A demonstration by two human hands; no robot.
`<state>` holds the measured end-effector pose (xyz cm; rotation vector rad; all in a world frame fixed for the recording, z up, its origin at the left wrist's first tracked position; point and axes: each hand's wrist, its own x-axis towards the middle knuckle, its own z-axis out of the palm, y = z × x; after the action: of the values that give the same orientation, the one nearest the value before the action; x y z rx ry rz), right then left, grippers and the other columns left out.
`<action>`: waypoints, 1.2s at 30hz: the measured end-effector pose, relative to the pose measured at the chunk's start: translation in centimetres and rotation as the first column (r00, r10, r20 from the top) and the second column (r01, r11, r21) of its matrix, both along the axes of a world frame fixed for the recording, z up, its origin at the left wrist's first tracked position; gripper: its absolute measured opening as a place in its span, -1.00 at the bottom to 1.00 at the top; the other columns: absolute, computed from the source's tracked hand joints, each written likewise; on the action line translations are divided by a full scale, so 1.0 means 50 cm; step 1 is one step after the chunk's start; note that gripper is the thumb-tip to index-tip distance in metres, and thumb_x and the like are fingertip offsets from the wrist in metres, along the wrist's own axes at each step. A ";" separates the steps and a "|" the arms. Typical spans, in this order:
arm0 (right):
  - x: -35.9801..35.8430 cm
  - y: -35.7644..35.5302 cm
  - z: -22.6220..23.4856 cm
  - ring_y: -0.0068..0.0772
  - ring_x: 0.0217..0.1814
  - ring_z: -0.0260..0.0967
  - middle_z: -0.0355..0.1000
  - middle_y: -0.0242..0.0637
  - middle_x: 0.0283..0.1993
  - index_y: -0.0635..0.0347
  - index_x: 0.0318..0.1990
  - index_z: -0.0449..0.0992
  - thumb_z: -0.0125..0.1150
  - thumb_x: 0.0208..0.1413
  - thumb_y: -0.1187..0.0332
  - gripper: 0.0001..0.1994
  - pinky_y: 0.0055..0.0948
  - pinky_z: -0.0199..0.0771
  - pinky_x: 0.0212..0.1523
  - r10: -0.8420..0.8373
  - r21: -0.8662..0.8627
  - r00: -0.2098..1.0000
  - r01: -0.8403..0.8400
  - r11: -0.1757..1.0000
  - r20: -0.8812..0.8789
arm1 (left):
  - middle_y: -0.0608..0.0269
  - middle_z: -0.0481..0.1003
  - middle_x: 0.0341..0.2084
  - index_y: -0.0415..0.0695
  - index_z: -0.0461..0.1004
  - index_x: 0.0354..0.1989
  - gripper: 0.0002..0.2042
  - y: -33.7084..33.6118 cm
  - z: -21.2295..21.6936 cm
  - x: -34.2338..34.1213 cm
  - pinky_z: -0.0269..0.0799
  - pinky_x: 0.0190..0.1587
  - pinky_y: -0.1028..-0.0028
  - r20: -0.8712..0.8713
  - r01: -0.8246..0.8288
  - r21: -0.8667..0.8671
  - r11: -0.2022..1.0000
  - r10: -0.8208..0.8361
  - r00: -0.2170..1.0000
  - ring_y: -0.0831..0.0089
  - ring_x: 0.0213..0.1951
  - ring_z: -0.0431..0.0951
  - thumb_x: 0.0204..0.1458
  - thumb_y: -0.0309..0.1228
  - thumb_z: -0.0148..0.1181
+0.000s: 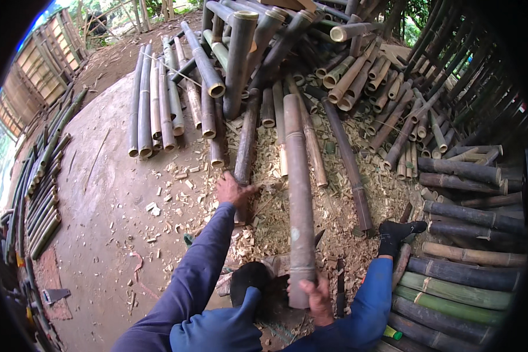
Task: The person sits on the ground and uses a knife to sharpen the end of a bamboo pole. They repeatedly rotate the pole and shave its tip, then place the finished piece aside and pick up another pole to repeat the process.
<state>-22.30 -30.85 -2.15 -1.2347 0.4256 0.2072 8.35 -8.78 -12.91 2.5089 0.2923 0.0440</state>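
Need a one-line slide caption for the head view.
Right hand grips a bamboo pole while left hand touches another pole over wood chips.

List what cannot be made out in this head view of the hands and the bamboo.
- Right hand: palm hidden behind the bamboo pole it grips.
- Left hand: fingertips merge with a darker pole and wood chips; grasp unclear.
- Pole's lower end: hidden by the hand.
- Dark round object: too shadowed to identify.

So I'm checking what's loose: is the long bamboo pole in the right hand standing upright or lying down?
Lying down: the bamboo pole stretches along the chip-strewn ground, right hand at its near end.
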 end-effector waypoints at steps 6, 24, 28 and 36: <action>0.042 0.098 -0.030 -0.50 -0.14 0.44 0.54 -0.29 -0.13 0.32 0.06 0.53 0.40 0.10 0.09 -0.49 -0.41 0.47 -0.05 0.009 -0.093 0.999 -0.006 0.996 0.036 | 0.01 0.52 -0.17 -0.29 0.43 -0.05 -0.54 0.077 -0.010 -0.030 0.61 -0.03 0.18 -0.291 -0.053 -0.791 0.610 -0.297 0.910 0.20 -0.13 0.60 -0.08 -0.34 0.43; 0.144 0.203 -0.157 -0.38 -0.03 0.45 0.54 -0.17 -0.07 0.40 0.04 0.51 0.32 0.23 0.10 -0.53 -0.32 0.48 0.03 0.062 -0.300 0.998 -0.061 0.952 -0.006 | 0.17 0.61 -0.13 -0.27 0.53 0.10 -0.59 0.137 0.004 -0.287 0.62 -0.07 0.30 -0.400 -0.375 -0.916 0.142 -0.268 0.876 0.39 -0.15 0.64 0.13 -0.34 0.41; 0.152 0.191 -0.157 -0.41 0.06 0.42 0.51 -0.21 0.07 0.41 0.17 0.44 0.32 0.26 0.05 -0.43 -0.39 0.40 0.17 0.103 -0.131 0.991 -0.114 0.985 -0.087 | 0.12 0.61 -0.07 -0.31 0.48 0.16 -0.59 0.131 -0.006 -0.287 0.63 -0.02 0.26 -0.355 -0.337 -0.935 0.111 -0.291 0.888 0.32 -0.11 0.67 0.21 -0.35 0.35; 0.152 0.182 -0.152 -0.51 0.03 0.40 0.51 -0.30 -0.01 0.34 0.09 0.50 0.31 0.29 0.09 -0.54 -0.45 0.40 0.13 0.134 -0.030 0.989 -0.135 0.990 -0.057 | 0.12 0.60 -0.04 -0.30 0.47 0.17 -0.57 0.129 -0.005 -0.287 0.61 0.03 0.24 -0.404 -0.388 -0.915 0.115 -0.302 0.863 0.33 -0.06 0.66 0.21 -0.33 0.36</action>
<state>-14.71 -21.76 -9.72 -1.2945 0.3953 0.3513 -6.01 -2.34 -13.14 0.9871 0.4181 -0.6368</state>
